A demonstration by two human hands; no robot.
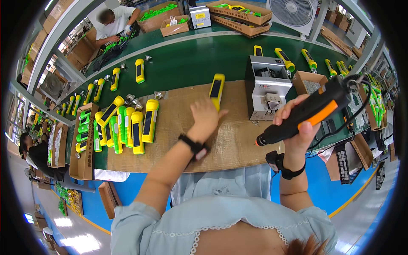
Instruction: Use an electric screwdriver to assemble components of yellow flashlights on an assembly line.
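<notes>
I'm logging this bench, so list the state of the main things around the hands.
Black-and-orange corded power tool: held, tip pointing left
Right hand: closed around the tool
Yellow plastic flashlight with dark panel: panel up
Left hand: at that flashlight, grip unclear
Yellow and green plastic flashlights: heaped
Long brown cardboard box: open, holding green items
Flat brown cardboard sheet: spread on the table

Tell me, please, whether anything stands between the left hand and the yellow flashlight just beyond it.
Nothing visible does: the left hand overlaps the near end of the yellow flashlight in this view, though contact cannot be confirmed. The right hand, holding a black-and-orange power tool, is off to the right.
</notes>
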